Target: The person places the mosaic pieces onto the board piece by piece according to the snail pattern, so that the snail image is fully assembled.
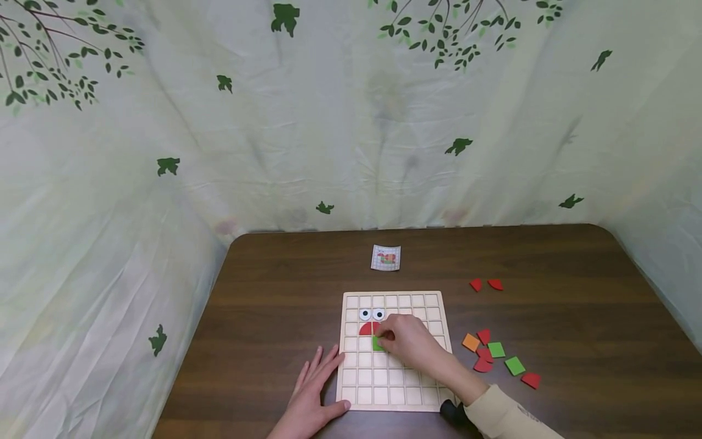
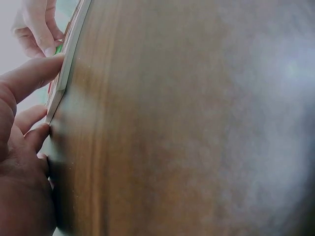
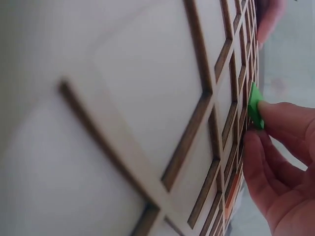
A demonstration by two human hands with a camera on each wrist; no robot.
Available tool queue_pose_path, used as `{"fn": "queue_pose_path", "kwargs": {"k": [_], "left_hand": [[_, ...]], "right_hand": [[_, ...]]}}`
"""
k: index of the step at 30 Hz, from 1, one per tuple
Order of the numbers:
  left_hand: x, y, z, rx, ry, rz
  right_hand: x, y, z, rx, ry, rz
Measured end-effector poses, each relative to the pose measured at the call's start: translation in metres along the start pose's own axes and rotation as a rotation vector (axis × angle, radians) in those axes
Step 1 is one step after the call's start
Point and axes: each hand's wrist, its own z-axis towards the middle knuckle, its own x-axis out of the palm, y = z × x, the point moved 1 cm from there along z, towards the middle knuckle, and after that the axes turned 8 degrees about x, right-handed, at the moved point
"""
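My right hand (image 1: 411,342) pinches a green square tile (image 3: 256,105) between thumb and fingers, low over the pale wooden grid board (image 1: 381,378). In the head view the tile overlaps a cell just below the red curved pieces (image 1: 365,329). Two eye tiles (image 1: 372,314) sit side by side in the row above those. My left hand (image 1: 315,393) lies along the board's left edge, with fingers extended and the thumb at the lower left corner. An orange piece (image 3: 232,191) shows on the board in the right wrist view; my right hand hides that area from the head view.
A small printed pattern card (image 1: 386,258) lies behind the board. To the right are loose pieces: red curved ones (image 1: 530,380), green squares (image 1: 515,366) and an orange square (image 1: 470,342). Two more red pieces (image 1: 495,285) lie farther back. A leaf-patterned curtain (image 1: 351,152) surrounds the brown table (image 1: 285,280).
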Motion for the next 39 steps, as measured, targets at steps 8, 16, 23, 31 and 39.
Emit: {"fn": "queue_pose_path", "kwargs": {"k": [8, 16, 23, 31, 39], "left_hand": [[0.000, 0.000, 0.000, 0.019, -0.005, -0.018], [0.001, 0.001, 0.000, -0.009, 0.006, 0.001], [0.001, 0.002, 0.002, -0.044, 0.029, -0.005], [0.000, 0.001, 0.001, -0.025, 0.015, 0.003], [0.001, 0.001, 0.002, -0.029, 0.015, 0.011]], "right_hand": [[0.001, 0.001, -0.002, -0.046, -0.024, -0.062], [-0.004, -0.001, -0.004, -0.018, 0.033, -0.054], [-0.015, -0.010, -0.015, 0.049, 0.093, -0.033], [-0.033, -0.026, -0.034, 0.103, 0.005, -0.001], [-0.048, -0.048, -0.049, 0.184, -0.089, 0.042]]}}
